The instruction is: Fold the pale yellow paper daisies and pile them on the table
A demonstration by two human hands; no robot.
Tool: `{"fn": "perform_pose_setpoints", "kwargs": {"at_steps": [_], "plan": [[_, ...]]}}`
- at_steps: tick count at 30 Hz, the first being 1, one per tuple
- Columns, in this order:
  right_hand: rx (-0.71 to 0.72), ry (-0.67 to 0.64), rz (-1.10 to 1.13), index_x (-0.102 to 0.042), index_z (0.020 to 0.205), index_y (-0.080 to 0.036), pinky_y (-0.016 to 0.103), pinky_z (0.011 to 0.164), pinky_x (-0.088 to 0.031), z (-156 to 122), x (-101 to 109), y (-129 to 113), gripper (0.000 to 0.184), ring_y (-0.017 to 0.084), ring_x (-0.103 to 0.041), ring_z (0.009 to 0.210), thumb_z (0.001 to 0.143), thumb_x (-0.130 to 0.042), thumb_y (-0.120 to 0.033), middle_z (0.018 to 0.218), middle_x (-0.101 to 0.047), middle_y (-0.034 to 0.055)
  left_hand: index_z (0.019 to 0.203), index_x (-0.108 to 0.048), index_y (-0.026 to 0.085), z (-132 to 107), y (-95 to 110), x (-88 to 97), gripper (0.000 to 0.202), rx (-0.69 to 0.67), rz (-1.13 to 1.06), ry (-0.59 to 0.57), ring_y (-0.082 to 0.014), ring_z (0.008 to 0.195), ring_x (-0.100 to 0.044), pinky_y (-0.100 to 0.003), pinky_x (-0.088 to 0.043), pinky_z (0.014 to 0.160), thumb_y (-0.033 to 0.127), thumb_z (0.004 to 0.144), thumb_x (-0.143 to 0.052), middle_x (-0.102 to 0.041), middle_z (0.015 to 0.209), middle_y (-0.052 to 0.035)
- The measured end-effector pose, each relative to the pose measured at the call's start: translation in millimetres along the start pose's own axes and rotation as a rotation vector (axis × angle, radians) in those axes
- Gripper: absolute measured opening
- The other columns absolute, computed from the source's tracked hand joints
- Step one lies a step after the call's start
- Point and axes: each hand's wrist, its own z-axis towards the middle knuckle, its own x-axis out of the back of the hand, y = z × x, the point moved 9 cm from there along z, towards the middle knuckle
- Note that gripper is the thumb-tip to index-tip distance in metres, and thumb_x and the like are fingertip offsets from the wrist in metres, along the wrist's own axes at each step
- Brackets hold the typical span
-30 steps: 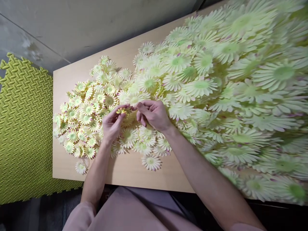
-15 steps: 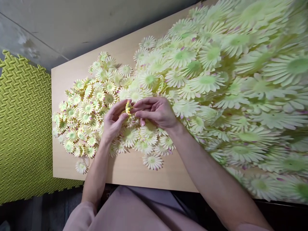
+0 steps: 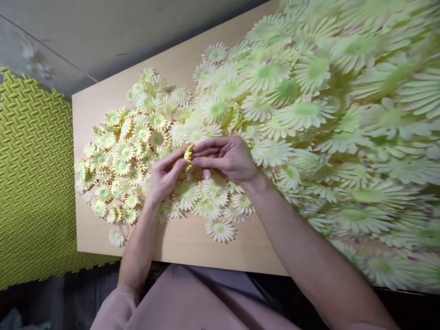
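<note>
Between my two hands is a small yellow artificial flower head (image 3: pixel 188 156), seen edge-on. My left hand (image 3: pixel 167 176) pinches it from the left between thumb and fingers. From the right, the thumb and fingertips of my right hand (image 3: pixel 228 158) close on its other side. Small cream-yellow flower heads with pink-tipped petals (image 3: pixel 122 158) lie heaped left of and behind my left hand. Larger pale flower heads with green centres (image 3: pixel 268 75) are piled behind and to the right of my right hand.
The flowers lie on a light wooden board (image 3: pixel 192 243). One large flower head (image 3: pixel 220 230) sits apart near its front edge, and another (image 3: pixel 117 237) lies near my left forearm. A yellow-green foam mat (image 3: pixel 37 183) stands at the left. Behind the board is a grey wall (image 3: pixel 120 36).
My left hand has moved slightly right with the small flower head. My right fingertips, earlier a little apart from it, now touch it. The view has shifted slightly.
</note>
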Motion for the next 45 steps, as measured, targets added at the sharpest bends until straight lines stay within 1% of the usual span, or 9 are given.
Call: {"fn": "perform_pose_setpoints", "kwargs": {"at_steps": [6, 10, 12, 14, 18, 22, 29, 35, 45], "plan": [[0.007, 0.007, 0.000, -0.077, 0.079, -0.015, 0.021, 0.035, -0.053, -0.2, 0.2, -2.3, 0.029, 0.014, -0.066, 0.044, 0.056, -0.092, -0.023, 0.073, -0.078, 0.0057, 0.114, -0.074, 0.028, 0.3, 2.2, 2.2, 0.035, 0.005, 0.058, 0.042, -0.0234, 0.112, -0.069, -0.037, -0.054, 0.096, 0.043, 0.083, -0.071, -0.075, 0.117, -0.0058], [0.032, 0.001, 0.008, -0.074, 0.078, -0.015, 0.018, 0.029, -0.048, -0.1, 3.1, -2.2, 0.027, 0.010, -0.059, 0.035, 0.058, -0.091, -0.019, 0.072, -0.077, 0.0029, 0.115, -0.073, 0.028, -0.9, 2.0, -0.9, 0.036, 0.016, 0.136, 0.025, -0.0228, 0.098, -0.071, -0.037, -0.056, 0.085, 0.046, 0.085, -0.067, -0.079, 0.095, -0.0031], [0.034, -0.003, 0.003, -0.072, 0.077, -0.016, 0.018, 0.028, -0.046, -0.4, 3.7, -1.8, 0.026, 0.009, -0.057, 0.032, 0.059, -0.090, -0.018, 0.073, -0.077, 0.0020, 0.115, -0.073, 0.028, -1.3, 1.9, -1.7, 0.036, 0.029, 0.152, 0.023, -0.0215, 0.088, -0.072, -0.036, -0.056, 0.078, 0.048, 0.085, -0.066, -0.079, 0.088, -0.0024], [0.033, -0.004, -0.007, -0.073, 0.078, -0.016, 0.018, 0.029, -0.048, -1.0, 3.4, -2.2, 0.025, 0.009, -0.059, 0.033, 0.060, -0.089, -0.019, 0.074, -0.078, 0.0024, 0.115, -0.073, 0.029, -1.4, 2.5, -1.8, 0.036, 0.038, 0.150, 0.024, -0.0209, 0.085, -0.071, -0.037, -0.056, 0.077, 0.048, 0.085, -0.066, -0.079, 0.090, -0.0026], [0.023, -0.022, -0.024, -0.077, 0.086, -0.016, 0.021, 0.033, -0.052, -1.8, 0.1, -4.0, 0.025, 0.012, -0.064, 0.038, 0.063, -0.088, -0.021, 0.076, -0.079, 0.0043, 0.114, -0.073, 0.031, -0.8, 4.3, 0.1, 0.034, 0.040, 0.134, 0.038, -0.0209, 0.091, -0.071, -0.038, -0.055, 0.082, 0.049, 0.086, -0.065, -0.079, 0.102, -0.0036], [0.016, -0.018, -0.025, -0.078, 0.083, -0.015, 0.020, 0.033, -0.052, -1.2, 0.0, -3.8, 0.025, 0.011, -0.062, 0.037, 0.061, -0.089, -0.021, 0.075, -0.078, 0.0046, 0.115, -0.073, 0.032, -1.1, 3.7, 1.0, 0.031, 0.031, 0.137, 0.037, -0.0209, 0.097, -0.071, -0.037, -0.055, 0.086, 0.045, 0.087, -0.065, -0.077, 0.110, -0.0033], [0.007, 0.011, -0.045, -0.078, 0.082, -0.015, 0.019, 0.034, -0.052, 0.0, 3.5, -0.9, 0.029, 0.011, -0.062, 0.038, 0.058, -0.091, -0.024, 0.073, -0.078, 0.0039, 0.115, -0.073, 0.031, -2.3, -1.3, 3.0, 0.034, 0.055, 0.140, 0.046, -0.0239, 0.104, -0.070, -0.040, -0.056, 0.089, 0.045, 0.085, -0.068, -0.078, 0.105, -0.0035], [0.006, 0.004, -0.034, -0.078, 0.081, -0.016, 0.020, 0.033, -0.052, -0.2, 2.3, -2.0, 0.028, 0.011, -0.063, 0.038, 0.057, -0.091, -0.024, 0.073, -0.078, 0.0044, 0.115, -0.073, 0.032, -1.1, -1.1, 2.7, 0.033, 0.042, 0.139, 0.027, -0.0227, 0.103, -0.070, -0.038, -0.055, 0.089, 0.045, 0.085, -0.068, -0.076, 0.113, -0.0046], [0.011, -0.001, -0.036, -0.078, 0.081, -0.016, 0.019, 0.033, -0.053, 0.8, 1.8, -0.9, 0.028, 0.011, -0.063, 0.039, 0.058, -0.091, -0.024, 0.073, -0.078, 0.0041, 0.117, -0.072, 0.030, -1.0, -1.6, 1.8, 0.035, 0.046, 0.131, 0.016, -0.0232, 0.104, -0.070, -0.038, -0.055, 0.089, 0.045, 0.085, -0.067, -0.076, 0.115, -0.0055]]}}
